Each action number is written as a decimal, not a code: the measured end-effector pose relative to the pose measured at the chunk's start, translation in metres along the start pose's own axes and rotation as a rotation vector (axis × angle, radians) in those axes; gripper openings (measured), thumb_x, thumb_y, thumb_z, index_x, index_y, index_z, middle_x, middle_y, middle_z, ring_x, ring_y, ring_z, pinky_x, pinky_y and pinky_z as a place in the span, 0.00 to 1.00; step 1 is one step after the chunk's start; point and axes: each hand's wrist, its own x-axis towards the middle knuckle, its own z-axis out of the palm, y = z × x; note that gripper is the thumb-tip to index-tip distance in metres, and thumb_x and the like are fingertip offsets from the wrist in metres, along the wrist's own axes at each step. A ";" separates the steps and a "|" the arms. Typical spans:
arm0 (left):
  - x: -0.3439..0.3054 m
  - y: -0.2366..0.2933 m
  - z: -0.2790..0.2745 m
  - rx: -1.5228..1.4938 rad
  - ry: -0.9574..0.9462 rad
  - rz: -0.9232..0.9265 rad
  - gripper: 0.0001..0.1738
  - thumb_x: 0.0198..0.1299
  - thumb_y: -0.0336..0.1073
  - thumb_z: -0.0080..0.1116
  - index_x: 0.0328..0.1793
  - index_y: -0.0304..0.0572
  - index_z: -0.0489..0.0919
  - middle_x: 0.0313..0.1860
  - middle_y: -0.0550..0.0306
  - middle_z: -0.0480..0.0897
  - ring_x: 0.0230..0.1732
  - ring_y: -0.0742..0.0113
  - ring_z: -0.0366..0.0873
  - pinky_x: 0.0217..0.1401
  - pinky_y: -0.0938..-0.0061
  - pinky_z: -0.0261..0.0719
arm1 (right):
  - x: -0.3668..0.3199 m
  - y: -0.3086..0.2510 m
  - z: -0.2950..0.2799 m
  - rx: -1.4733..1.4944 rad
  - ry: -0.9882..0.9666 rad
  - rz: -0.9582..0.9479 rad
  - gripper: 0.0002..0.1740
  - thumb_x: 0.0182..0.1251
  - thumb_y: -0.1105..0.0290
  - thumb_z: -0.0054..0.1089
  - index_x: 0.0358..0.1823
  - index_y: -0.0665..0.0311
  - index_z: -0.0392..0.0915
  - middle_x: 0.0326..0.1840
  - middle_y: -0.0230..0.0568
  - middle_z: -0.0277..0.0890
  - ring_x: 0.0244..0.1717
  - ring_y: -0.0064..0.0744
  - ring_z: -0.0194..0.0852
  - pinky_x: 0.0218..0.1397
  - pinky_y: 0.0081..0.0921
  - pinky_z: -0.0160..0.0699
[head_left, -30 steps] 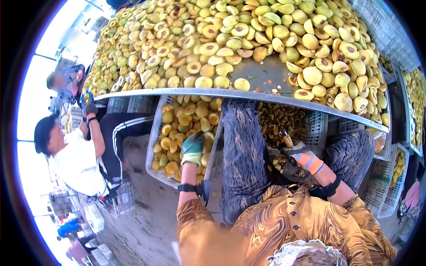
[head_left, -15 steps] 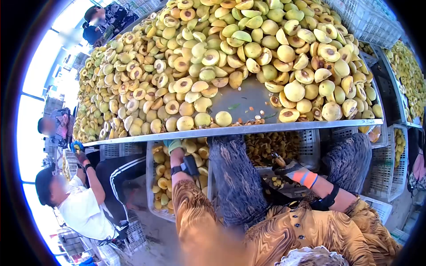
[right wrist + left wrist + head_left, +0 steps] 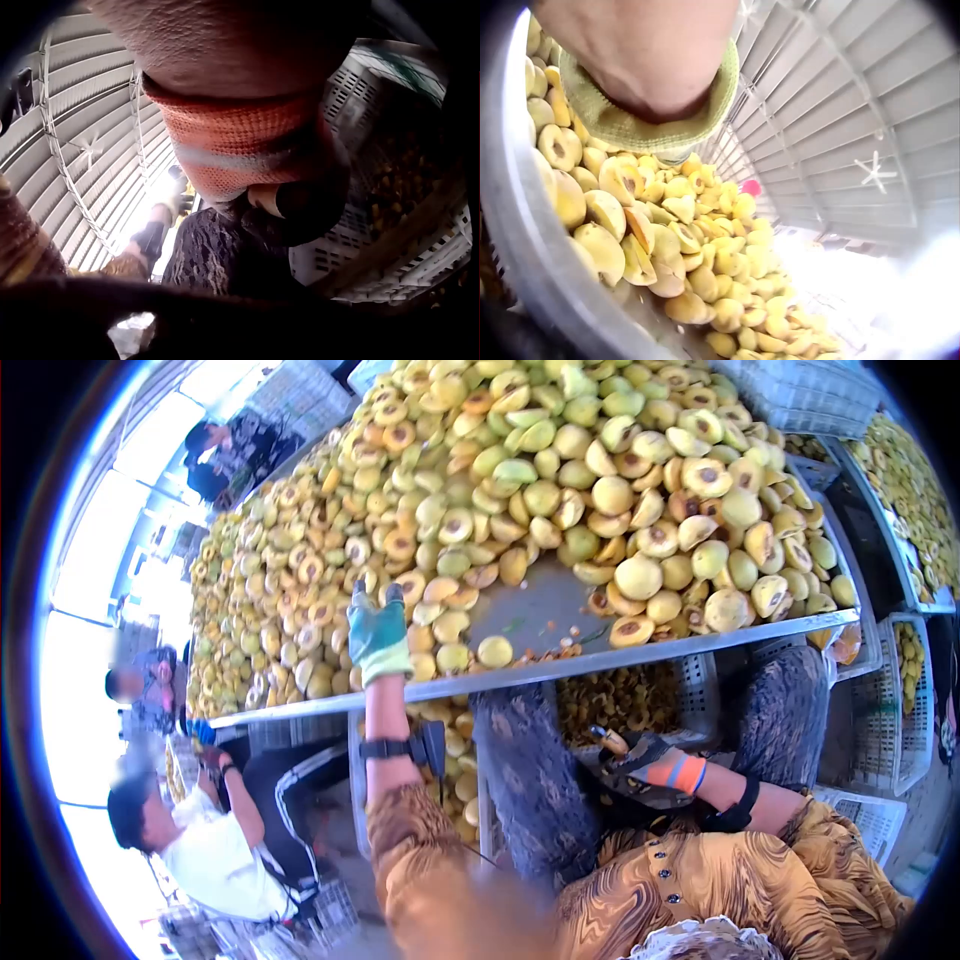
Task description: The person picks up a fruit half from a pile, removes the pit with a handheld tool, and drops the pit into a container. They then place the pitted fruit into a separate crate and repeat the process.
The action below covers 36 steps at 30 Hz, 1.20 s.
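My left hand (image 3: pixel 378 635), in a teal and pale green glove, reaches over the front of a large heap of yellow peach halves (image 3: pixel 455 525) on the metal table. Two dark fingertips point forward, apart from each other, and no fruit shows between them. In the left wrist view the pale green cuff (image 3: pixel 652 127) hides the fingers. Low between my knees, my right hand (image 3: pixel 650 760), in a dark glove with an orange cuff, grips a tool with a wooden handle (image 3: pixel 608 740). Its wooden end (image 3: pixel 266 199) shows under the orange cuff in the right wrist view.
A raised metal rim (image 3: pixel 560 673) edges the table. Under it, a crate of peach halves (image 3: pixel 463 785) stands left of my leg, and a crate of dark scraps (image 3: pixel 620 700) stands between my knees. Another person (image 3: pixel 215 860) sits at the left.
My left hand has risen from the fruit crate under the table, past the rim, to the heap on top. The right hand keeps the tool low between the knees. The head view has shifted.
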 end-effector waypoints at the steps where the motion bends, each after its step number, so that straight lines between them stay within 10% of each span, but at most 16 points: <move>1: 0.018 0.008 0.019 0.030 -0.032 -0.020 0.38 0.58 0.56 0.58 0.69 0.42 0.69 0.64 0.38 0.71 0.62 0.42 0.73 0.62 0.60 0.72 | 0.002 0.007 0.001 -0.017 0.001 -0.013 0.23 0.63 0.63 0.58 0.58 0.64 0.75 0.48 0.53 0.80 0.42 0.44 0.80 0.46 0.31 0.77; 3: 0.045 0.017 0.051 0.257 -0.261 -0.029 0.43 0.54 0.59 0.60 0.71 0.41 0.67 0.65 0.34 0.70 0.61 0.39 0.73 0.62 0.59 0.72 | -0.002 0.012 -0.002 -0.437 0.072 -0.348 0.25 0.67 0.61 0.53 0.63 0.63 0.71 0.64 0.49 0.71 0.49 0.43 0.81 0.52 0.27 0.78; 7: 0.030 0.027 0.056 0.082 -0.143 0.214 0.32 0.49 0.51 0.66 0.56 0.37 0.74 0.55 0.40 0.78 0.53 0.44 0.78 0.54 0.58 0.77 | 0.001 0.031 0.005 -0.219 0.144 -0.369 0.25 0.66 0.60 0.55 0.62 0.66 0.72 0.61 0.48 0.74 0.48 0.42 0.80 0.52 0.28 0.75; 11: -0.025 0.074 0.030 -0.348 -0.760 0.266 0.32 0.49 0.47 0.69 0.57 0.41 0.73 0.50 0.45 0.81 0.50 0.50 0.80 0.53 0.63 0.78 | -0.005 0.015 0.009 0.053 0.004 -0.305 0.25 0.64 0.58 0.57 0.59 0.64 0.75 0.50 0.50 0.80 0.47 0.42 0.80 0.49 0.31 0.74; 13: -0.075 0.090 0.055 -0.016 -0.342 0.489 0.23 0.50 0.40 0.67 0.52 0.46 0.74 0.43 0.47 0.82 0.45 0.45 0.81 0.46 0.62 0.79 | -0.014 -0.007 -0.001 -0.004 -0.060 -0.154 0.24 0.65 0.57 0.56 0.58 0.62 0.75 0.49 0.51 0.80 0.47 0.44 0.79 0.49 0.33 0.74; 17: -0.109 0.109 0.044 -0.420 -0.108 0.370 0.21 0.49 0.35 0.68 0.47 0.39 0.72 0.38 0.49 0.80 0.39 0.54 0.81 0.44 0.66 0.79 | -0.027 -0.019 -0.013 0.135 0.062 -0.154 0.25 0.65 0.58 0.57 0.61 0.60 0.74 0.59 0.48 0.77 0.55 0.39 0.77 0.60 0.26 0.71; 19: -0.103 0.094 0.050 -0.758 -0.147 0.293 0.19 0.54 0.32 0.69 0.49 0.40 0.72 0.39 0.58 0.80 0.39 0.68 0.79 0.42 0.75 0.80 | -0.032 -0.013 -0.022 0.371 0.123 -0.259 0.25 0.63 0.65 0.62 0.61 0.63 0.74 0.57 0.41 0.78 0.54 0.29 0.75 0.60 0.23 0.69; 21: -0.129 0.108 0.009 -1.107 -0.471 -0.228 0.18 0.56 0.34 0.69 0.50 0.41 0.74 0.42 0.58 0.79 0.43 0.70 0.78 0.45 0.78 0.80 | -0.021 0.002 -0.019 0.446 0.222 -0.240 0.25 0.61 0.70 0.65 0.60 0.65 0.74 0.54 0.33 0.78 0.53 0.21 0.72 0.60 0.21 0.69; 25: -0.181 0.112 0.002 -1.452 -0.611 -0.171 0.25 0.65 0.34 0.57 0.68 0.37 0.72 0.58 0.56 0.77 0.55 0.68 0.76 0.58 0.75 0.76 | -0.034 -0.039 -0.042 0.592 0.201 -0.260 0.24 0.61 0.72 0.66 0.59 0.67 0.74 0.51 0.30 0.76 0.51 0.19 0.70 0.56 0.21 0.72; 30: -0.229 0.116 0.010 -1.569 -0.598 -0.409 0.20 0.67 0.35 0.55 0.62 0.32 0.75 0.54 0.56 0.79 0.53 0.70 0.76 0.57 0.76 0.74 | -0.023 -0.033 -0.037 1.062 0.089 -0.288 0.22 0.59 0.70 0.64 0.56 0.67 0.76 0.42 0.30 0.77 0.41 0.18 0.70 0.47 0.23 0.73; 36: -0.244 0.085 0.072 -1.383 -0.377 -0.163 0.15 0.68 0.35 0.55 0.54 0.31 0.78 0.47 0.60 0.81 0.45 0.72 0.77 0.50 0.78 0.75 | -0.026 -0.033 -0.036 0.568 0.299 -0.219 0.22 0.59 0.73 0.63 0.56 0.68 0.75 0.46 0.36 0.80 0.46 0.21 0.73 0.51 0.24 0.74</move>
